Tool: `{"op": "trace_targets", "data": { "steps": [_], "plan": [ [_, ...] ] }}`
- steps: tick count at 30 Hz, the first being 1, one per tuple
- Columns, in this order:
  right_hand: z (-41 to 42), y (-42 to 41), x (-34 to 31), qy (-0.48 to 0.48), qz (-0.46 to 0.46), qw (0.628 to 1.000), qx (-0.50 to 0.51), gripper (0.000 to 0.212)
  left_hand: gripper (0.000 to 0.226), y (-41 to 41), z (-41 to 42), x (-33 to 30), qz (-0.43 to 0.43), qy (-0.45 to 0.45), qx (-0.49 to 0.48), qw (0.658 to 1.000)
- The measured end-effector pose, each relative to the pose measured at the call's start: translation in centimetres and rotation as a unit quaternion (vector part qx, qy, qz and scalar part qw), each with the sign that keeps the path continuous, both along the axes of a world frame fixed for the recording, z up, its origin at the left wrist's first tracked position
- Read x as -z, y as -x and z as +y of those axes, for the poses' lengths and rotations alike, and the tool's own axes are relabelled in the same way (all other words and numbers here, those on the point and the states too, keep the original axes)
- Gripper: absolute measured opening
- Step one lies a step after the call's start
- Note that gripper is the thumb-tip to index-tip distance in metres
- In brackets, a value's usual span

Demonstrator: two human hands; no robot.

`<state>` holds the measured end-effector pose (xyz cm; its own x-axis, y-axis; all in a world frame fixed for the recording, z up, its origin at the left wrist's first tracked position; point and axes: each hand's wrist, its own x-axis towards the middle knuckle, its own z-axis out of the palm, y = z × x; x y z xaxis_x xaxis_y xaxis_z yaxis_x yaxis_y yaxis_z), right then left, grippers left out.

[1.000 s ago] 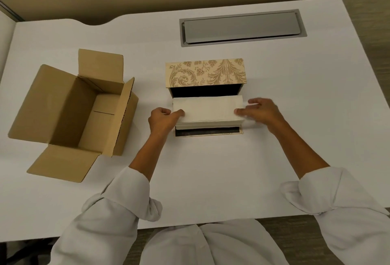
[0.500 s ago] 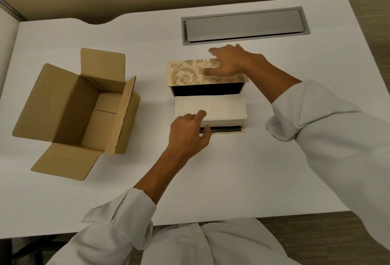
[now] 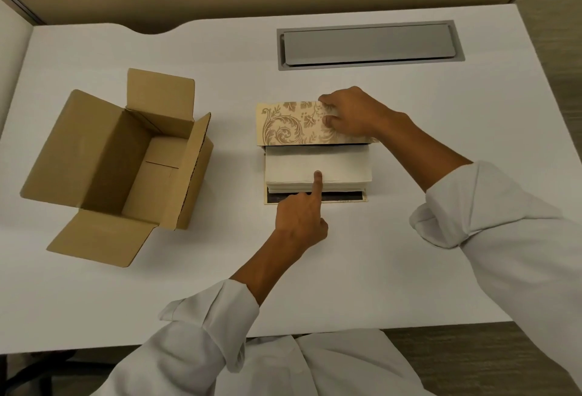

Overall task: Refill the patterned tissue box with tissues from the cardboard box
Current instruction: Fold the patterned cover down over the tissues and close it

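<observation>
Two hands worked at the patterned tissue box (image 3: 315, 175) in the head view, mid-bench (image 3: 409, 254). Its patterned lid (image 3: 289, 124) stood hinged up along the far edge, long axis running left to right, directly behind the stack of white tissues (image 3: 316, 164) seated in the base. The right hand (image 3: 349, 115) lay on the lid's right part, fingers curled over its top edge and pinching it. The left hand (image 3: 300, 219) came from the near side, fist mostly closed and holding nothing, index finger extended and pressing the stack's near edge. Closing, I judged, meant swinging the lid toward the person, over that finger. The cardboard box (image 3: 119, 162) lay open and apparently empty, well apart to the left.
</observation>
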<state>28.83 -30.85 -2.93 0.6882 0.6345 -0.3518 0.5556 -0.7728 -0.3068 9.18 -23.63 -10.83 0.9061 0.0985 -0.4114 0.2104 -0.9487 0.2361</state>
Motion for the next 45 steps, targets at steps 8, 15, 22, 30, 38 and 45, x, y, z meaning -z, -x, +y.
{"op": "trace_targets", "data": {
  "steps": [8,15,22,30,38,45],
  "plan": [
    [-1.0,2.1,0.2,0.024,-0.035,0.999,-0.010,0.041,0.111,0.1,-0.7,0.1,0.030,0.000,-0.015,0.999],
    [-0.4,0.6,-0.4,0.028,-0.030,0.999,-0.019,0.046,0.106,-0.1,-1.8,0.6,0.012,-0.050,-0.007,0.999],
    [0.6,-1.4,-0.6,0.054,-0.017,0.998,-0.031,0.048,0.072,-1.2,-2.2,0.3,-0.197,-0.101,0.079,0.972],
    [0.8,-2.6,-0.5,0.073,-0.013,0.996,-0.053,0.051,0.067,-4.7,-1.3,3.9,-0.170,-0.061,0.190,0.965],
    [0.4,-3.0,0.0,0.057,-0.004,0.997,-0.053,0.048,0.074,-5.0,-1.7,6.1,-0.184,-0.065,0.156,0.968],
    [-0.6,-2.4,0.3,0.042,0.003,0.997,-0.064,0.047,0.074,-4.9,-1.9,6.5,-0.203,-0.062,0.131,0.968]
  ]
}}
